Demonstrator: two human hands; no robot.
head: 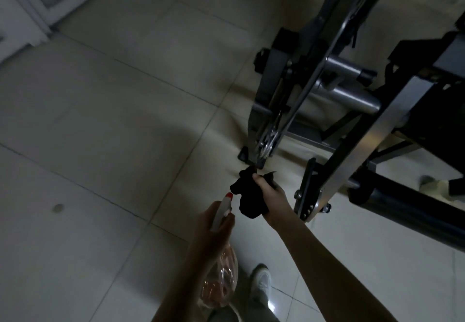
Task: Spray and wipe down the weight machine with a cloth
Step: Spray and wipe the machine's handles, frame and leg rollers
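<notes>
Right hand [271, 195] with cloth [247, 201] beside weight machine [377, 130]

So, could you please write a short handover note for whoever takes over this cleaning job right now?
Left hand: grips the spray bottle, with the red nozzle pointing forward, close to the cloth.
Right hand: holds the bunched black cloth low, by the near foot of the weight machine. I cannot tell whether the cloth touches it.
Done: both tools are picked up and brought to the machine. The dim light shows no wet or wiped patches.
Left: treat the whole machine as still to be sprayed and wiped.
</notes>
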